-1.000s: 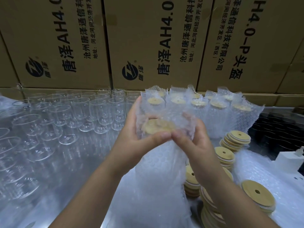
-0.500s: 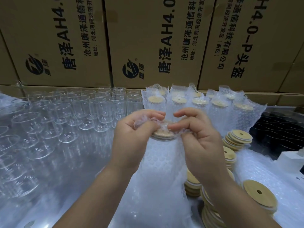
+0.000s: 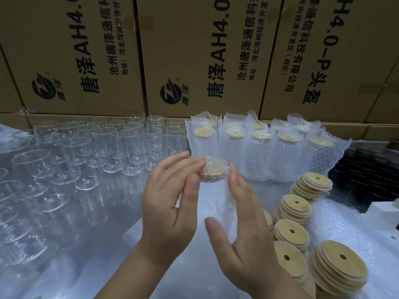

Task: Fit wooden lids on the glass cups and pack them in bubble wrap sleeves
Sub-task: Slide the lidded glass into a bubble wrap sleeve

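A glass cup with a wooden lid stands in a bubble wrap sleeve [image 3: 214,172] at the middle of the table, the wrap folded over its lid. My left hand [image 3: 170,203] lays straight fingers on the wrapped top, thumb against its left side. My right hand [image 3: 244,234] is spread, its fingertips touching the sleeve's right side. Several packed cups [image 3: 235,147] stand in a row just behind. Several bare glass cups [image 3: 129,147] fill the left half. Stacks of wooden lids [image 3: 293,208] sit to the right.
Large printed cardboard boxes [image 3: 194,50] form a wall along the back. A black ribbed tray [image 3: 362,175] and a white block [image 3: 384,210] lie at the far right. Loose bubble wrap [image 3: 356,229] lies under and beside the lid stacks.
Both hands pinched the sleeve's open end and folded it down over the lid. Now the fingers have straightened and the hands rest lightly against the wrapped cup.
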